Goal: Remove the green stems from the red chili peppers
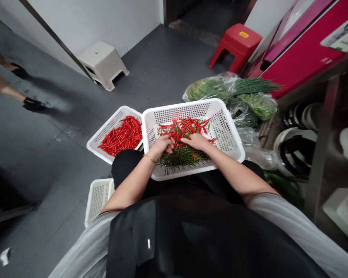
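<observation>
A white plastic basket point(231, 133) rests on my lap. Inside it, red chili peppers point(188, 125) with some green stems lie toward the far side, and a heap of green chili stems point(181, 157) lies at the near side. My left hand point(164, 144) is over the left part of the heap, its fingers curled round red chili peppers. Beside it, my right hand point(196, 141) reaches in among the chilies, thumb and fingers closed at a red chili; its fingertips are partly hidden. A second white basket point(94, 146), to the left, holds many loose red chilies.
Another white basket point(98, 197) stands on the floor at left. Bagged green vegetables point(211, 88) lie beyond my basket. A white stool point(101, 60) and a red stool point(237, 42) stand farther off. Shelving with bowls point(297, 150) is at right. A person's feet point(31, 103) show at far left.
</observation>
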Action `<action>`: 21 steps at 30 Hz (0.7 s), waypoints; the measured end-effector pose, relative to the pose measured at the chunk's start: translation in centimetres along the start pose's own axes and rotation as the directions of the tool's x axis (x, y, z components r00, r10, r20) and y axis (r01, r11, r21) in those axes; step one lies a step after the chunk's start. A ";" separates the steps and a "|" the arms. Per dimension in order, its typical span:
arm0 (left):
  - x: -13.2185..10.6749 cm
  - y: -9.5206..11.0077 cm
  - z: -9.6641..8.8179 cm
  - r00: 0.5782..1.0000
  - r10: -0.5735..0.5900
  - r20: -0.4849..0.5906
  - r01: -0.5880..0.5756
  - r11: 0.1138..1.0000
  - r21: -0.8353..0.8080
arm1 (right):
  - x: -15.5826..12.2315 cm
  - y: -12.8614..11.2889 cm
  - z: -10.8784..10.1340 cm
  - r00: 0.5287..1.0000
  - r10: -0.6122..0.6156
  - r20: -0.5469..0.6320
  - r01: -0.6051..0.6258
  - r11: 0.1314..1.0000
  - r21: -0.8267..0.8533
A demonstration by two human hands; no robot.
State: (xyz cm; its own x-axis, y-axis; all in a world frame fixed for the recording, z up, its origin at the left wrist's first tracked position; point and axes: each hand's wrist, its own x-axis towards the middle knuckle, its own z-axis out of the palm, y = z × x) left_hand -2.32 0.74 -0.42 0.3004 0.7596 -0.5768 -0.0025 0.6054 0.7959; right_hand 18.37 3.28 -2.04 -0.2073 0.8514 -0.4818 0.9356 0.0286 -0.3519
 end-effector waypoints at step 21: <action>1.3 -1.4 0.1 0.971 -0.017 -0.240 -0.046 0.966 -0.255 | 1.6 -2.7 -0.6 0.961 -0.272 -0.047 0.218 0.851 -0.477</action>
State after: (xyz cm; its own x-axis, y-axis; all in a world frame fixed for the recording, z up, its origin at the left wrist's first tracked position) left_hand -1.81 0.88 -2.28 0.0631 0.7840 -0.6175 -0.2596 0.6103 0.7484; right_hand 15.69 4.85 -1.34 -0.4403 0.8353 -0.3292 0.8879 0.4596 -0.0214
